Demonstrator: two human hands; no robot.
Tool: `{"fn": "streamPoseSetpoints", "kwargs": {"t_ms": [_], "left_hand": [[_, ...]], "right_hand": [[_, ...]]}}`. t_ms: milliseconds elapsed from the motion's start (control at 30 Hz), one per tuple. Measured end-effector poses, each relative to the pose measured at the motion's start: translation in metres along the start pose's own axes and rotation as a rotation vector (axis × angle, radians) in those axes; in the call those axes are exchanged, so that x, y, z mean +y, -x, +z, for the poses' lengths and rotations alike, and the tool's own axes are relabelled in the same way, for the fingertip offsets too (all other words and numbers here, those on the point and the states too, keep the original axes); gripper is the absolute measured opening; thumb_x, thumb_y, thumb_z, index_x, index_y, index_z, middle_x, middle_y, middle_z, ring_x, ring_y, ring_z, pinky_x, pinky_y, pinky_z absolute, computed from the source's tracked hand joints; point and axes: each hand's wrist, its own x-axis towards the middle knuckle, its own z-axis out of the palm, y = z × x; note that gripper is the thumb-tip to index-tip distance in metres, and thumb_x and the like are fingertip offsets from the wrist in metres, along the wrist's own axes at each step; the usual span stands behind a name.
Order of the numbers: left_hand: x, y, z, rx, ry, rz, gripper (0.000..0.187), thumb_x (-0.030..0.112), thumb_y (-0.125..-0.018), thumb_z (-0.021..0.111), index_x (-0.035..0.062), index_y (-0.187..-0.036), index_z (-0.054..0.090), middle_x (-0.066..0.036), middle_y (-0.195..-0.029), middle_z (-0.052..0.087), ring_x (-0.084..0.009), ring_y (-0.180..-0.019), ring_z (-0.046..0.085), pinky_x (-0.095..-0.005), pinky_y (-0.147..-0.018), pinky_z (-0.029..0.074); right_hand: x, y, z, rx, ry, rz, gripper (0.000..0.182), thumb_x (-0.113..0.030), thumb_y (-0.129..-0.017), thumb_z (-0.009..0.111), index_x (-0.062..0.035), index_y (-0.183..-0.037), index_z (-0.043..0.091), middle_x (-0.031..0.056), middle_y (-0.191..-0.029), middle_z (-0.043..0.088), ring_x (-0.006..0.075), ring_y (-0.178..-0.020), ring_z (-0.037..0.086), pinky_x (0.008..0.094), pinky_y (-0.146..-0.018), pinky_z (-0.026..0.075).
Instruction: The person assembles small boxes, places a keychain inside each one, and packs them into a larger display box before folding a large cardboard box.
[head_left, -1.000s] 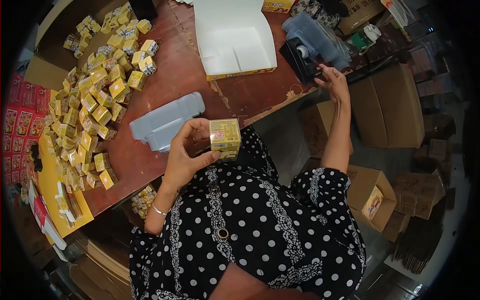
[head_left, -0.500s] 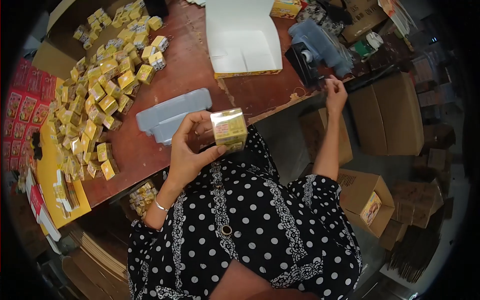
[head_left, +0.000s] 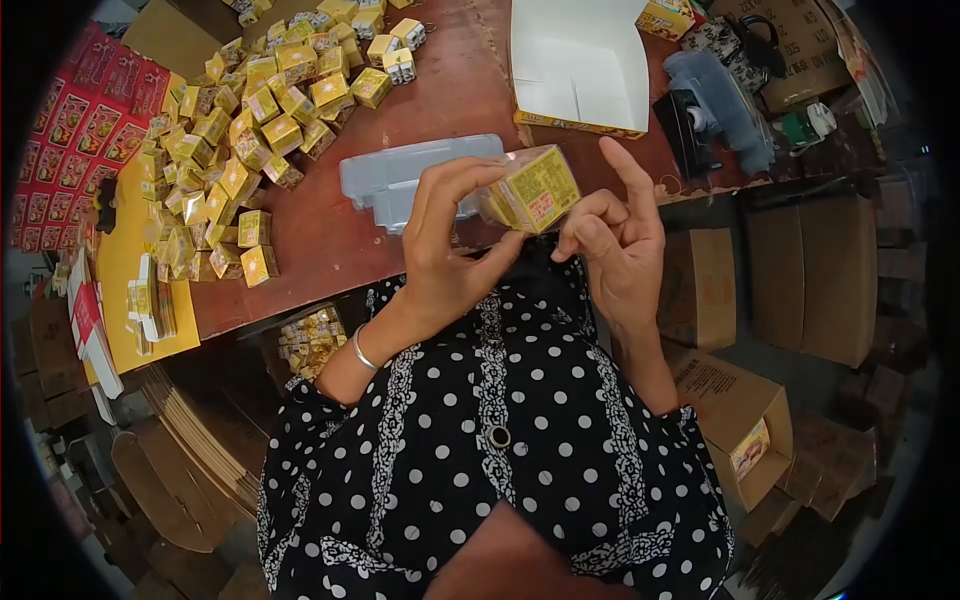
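The left hand (head_left: 440, 255) is gripping a small yellow box (head_left: 532, 190) above the table's (head_left: 440, 90) near edge while the right hand (head_left: 615, 235) is pinching its side, sealing apparently under way, with the pile of boxes (head_left: 240, 140) and the open carton (head_left: 580, 70) still awaiting attention.

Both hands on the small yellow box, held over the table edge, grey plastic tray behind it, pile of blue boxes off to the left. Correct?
Not quite: the head view shows the pile of small boxes is yellow, not blue. The rest holds: left hand and right hand both hold the small yellow box, with the grey plastic tray behind it on the table.
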Motion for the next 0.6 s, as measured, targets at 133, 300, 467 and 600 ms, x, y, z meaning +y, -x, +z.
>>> {"fn": "streamPoseSetpoints", "kwargs": {"t_ms": [133,300,467,600], "left_hand": [[0.003,-0.003,-0.005,0.005,-0.09,0.09,0.059,-0.004,-0.068,0.083,0.0,-0.122,0.059,-0.018,-0.117,0.062,-0.0332,-0.107,0.064,-0.0384,-0.09,0.054],[0.001,-0.001,-0.007,0.021,-0.128,0.116,0.059,-0.004,-0.068,0.083,0.0,-0.122,0.059,-0.018,-0.117,0.063,-0.0335,-0.106,0.064,-0.0379,-0.091,0.054],[-0.003,0.008,-0.005,-0.02,0.133,-0.267,0.055,0.001,-0.071,0.085,-0.0005,-0.12,0.058,-0.013,-0.117,0.065,-0.0211,-0.105,0.065,-0.0335,-0.093,0.053],[0.006,0.005,-0.008,-0.077,0.385,-0.502,0.054,0.003,-0.074,0.085,-0.0012,-0.119,0.057,-0.008,-0.115,0.067,-0.0149,-0.104,0.064,-0.0313,-0.093,0.053]], "right_hand": [[0.002,-0.003,0.007,-0.004,0.024,0.061,0.067,-0.006,-0.096,0.066,0.0011,-0.153,0.032,0.0069,-0.084,0.063,0.012,-0.071,0.063,0.026,-0.065,0.057],[-0.002,-0.007,0.008,-0.009,0.081,0.151,0.062,-0.005,-0.094,0.068,0.0,-0.148,0.039,0.0082,-0.091,0.066,0.0129,-0.076,0.066,0.0262,-0.067,0.057],[0.009,-0.017,0.008,0.124,0.535,-0.204,0.054,-0.002,-0.087,0.077,-0.0035,-0.136,0.054,0.0118,-0.11,0.066,0.0163,-0.093,0.068,0.0282,-0.074,0.058],[0.004,-0.036,-0.014,-0.173,0.872,-0.73,0.037,-0.006,-0.081,0.081,-0.0049,-0.116,0.07,0.0139,-0.131,0.06,0.0265,-0.117,0.06,0.0371,-0.096,0.052]]}}
